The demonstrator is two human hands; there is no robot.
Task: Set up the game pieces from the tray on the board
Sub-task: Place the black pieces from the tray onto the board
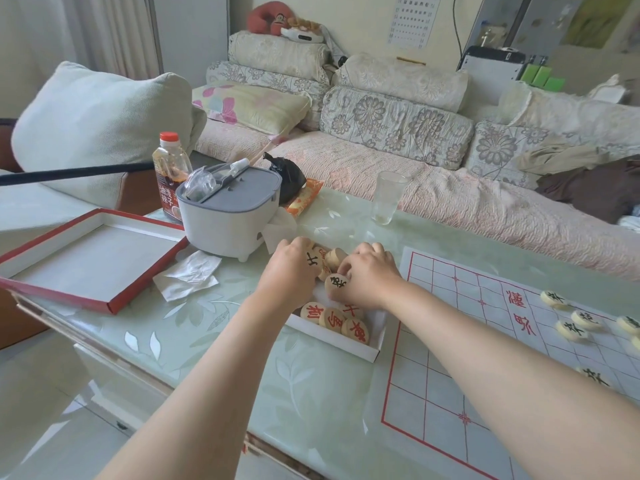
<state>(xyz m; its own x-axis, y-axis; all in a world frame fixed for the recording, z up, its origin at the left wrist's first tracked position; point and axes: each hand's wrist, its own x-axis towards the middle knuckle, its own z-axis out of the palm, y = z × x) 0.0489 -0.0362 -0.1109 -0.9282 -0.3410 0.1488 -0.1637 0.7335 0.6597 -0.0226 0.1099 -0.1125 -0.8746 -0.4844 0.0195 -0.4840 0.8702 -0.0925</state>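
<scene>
A white tray (349, 344) sits on the table just left of the board (450, 358), a white sheet with red grid lines. Round wooden game pieces with red characters (334, 318) lie in the tray's near end. Both hands reach into the tray's far end. My left hand (289, 268) holds a piece with a black character (312, 262). My right hand (367, 280) pinches another black-marked piece (337, 282). Several pale pieces with black characters (571, 329) lie on the board's right side.
A red-edged box lid (86, 261) lies at the left. Behind the tray stand a white and grey appliance (228, 209), a sauce bottle (171, 168), crumpled tissues (188, 275) and an empty glass (388, 197). A sofa with cushions runs behind the table.
</scene>
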